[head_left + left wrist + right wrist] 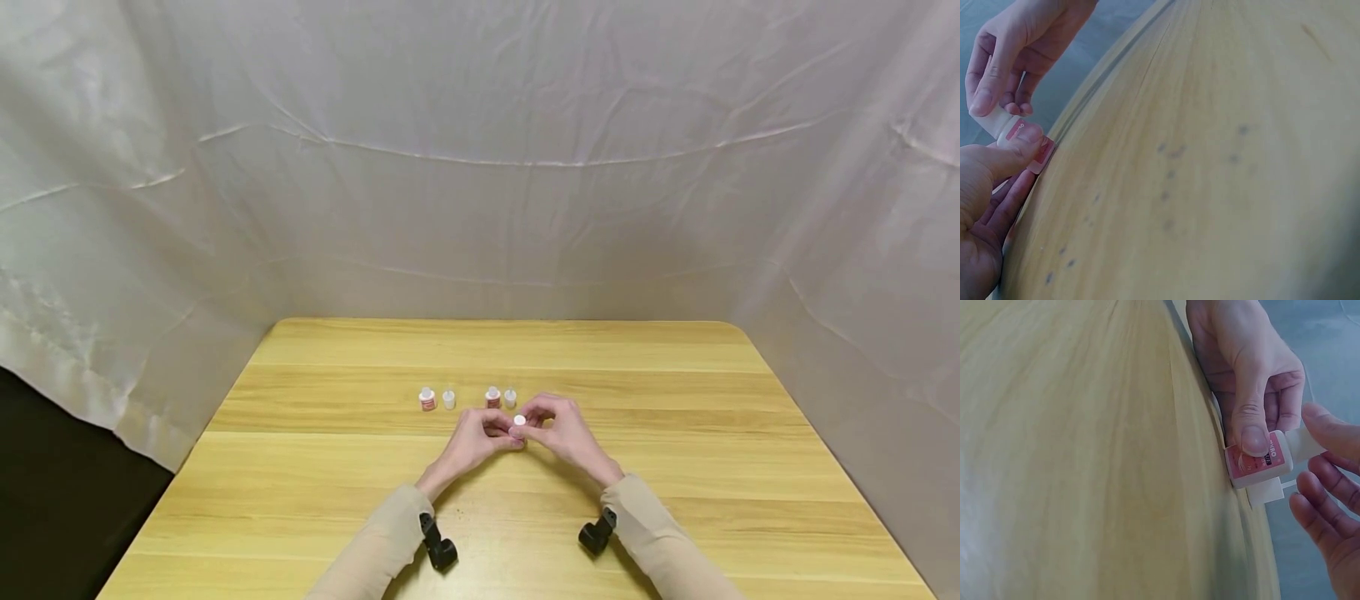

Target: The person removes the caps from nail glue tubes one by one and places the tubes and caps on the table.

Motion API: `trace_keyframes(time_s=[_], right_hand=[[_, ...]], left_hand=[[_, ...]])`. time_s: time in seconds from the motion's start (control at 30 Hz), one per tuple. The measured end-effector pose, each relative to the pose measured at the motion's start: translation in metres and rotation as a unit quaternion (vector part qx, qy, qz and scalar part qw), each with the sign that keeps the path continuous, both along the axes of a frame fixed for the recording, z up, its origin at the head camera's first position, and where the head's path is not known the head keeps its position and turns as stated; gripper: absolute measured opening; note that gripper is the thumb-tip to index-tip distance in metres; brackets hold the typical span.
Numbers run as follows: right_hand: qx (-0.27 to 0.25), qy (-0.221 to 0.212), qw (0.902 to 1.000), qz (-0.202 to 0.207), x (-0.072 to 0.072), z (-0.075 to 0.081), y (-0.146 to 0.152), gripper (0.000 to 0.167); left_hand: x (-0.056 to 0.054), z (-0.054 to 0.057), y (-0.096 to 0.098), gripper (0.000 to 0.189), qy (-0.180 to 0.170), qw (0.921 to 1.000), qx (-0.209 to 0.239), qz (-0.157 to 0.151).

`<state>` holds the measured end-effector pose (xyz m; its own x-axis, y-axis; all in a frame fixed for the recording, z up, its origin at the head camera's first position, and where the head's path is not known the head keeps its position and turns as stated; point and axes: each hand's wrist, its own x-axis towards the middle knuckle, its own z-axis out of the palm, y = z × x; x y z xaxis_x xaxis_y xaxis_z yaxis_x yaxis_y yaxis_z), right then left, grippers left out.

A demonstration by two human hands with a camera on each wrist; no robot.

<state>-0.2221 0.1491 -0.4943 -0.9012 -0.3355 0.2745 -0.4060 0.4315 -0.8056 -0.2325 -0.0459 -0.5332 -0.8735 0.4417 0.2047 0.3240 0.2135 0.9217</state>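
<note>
My left hand (pixel 474 440) grips a small white bottle (pixel 1259 459) with a pink label, thumb across the label. From the other side, my right hand (pixel 561 433) pinches the white cap (pixel 1302 444) at the bottle's top between thumb and fingers. The left wrist view shows the same hold, with the pink label (pixel 1015 129) partly under the left thumb. Just beyond the hands, a second bottle (pixel 492 397) with a pinkish label stands beside a loose white cap (pixel 510 399), whose thin stem points up.
Further left on the wooden table (pixel 337 483) stand another pink-labelled bottle (pixel 427 399) and a second loose white cap (pixel 449 400). Pale curtain (pixel 480 208) hangs behind the table and along its sides. Black wrist cameras (pixel 440 546) sit at both sleeves.
</note>
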Motion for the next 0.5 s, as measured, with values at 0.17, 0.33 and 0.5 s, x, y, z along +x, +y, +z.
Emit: trace_keyframes(time_s=[0.17, 0.33, 0.5], right_hand=[[0.003, 0.022, 0.9997, 0.006, -0.0008, -0.0015, -0.0005, 0.012], [-0.003, 0.057, 0.9983, 0.01, 0.0009, -0.0025, -0.0033, 0.011], [-0.003, 0.072, 0.9974, 0.012, 0.0003, -0.0052, -0.0036, 0.012]], left_hand=[[-0.0007, -0.0008, 0.0, 0.021, 0.004, 1.0, -0.002, -0.003], [-0.0015, -0.0017, -0.0006, 0.022, 0.0, 1.0, 0.002, -0.01], [-0.0012, -0.0016, -0.0008, 0.022, 0.001, 1.0, 0.0, -0.009]])
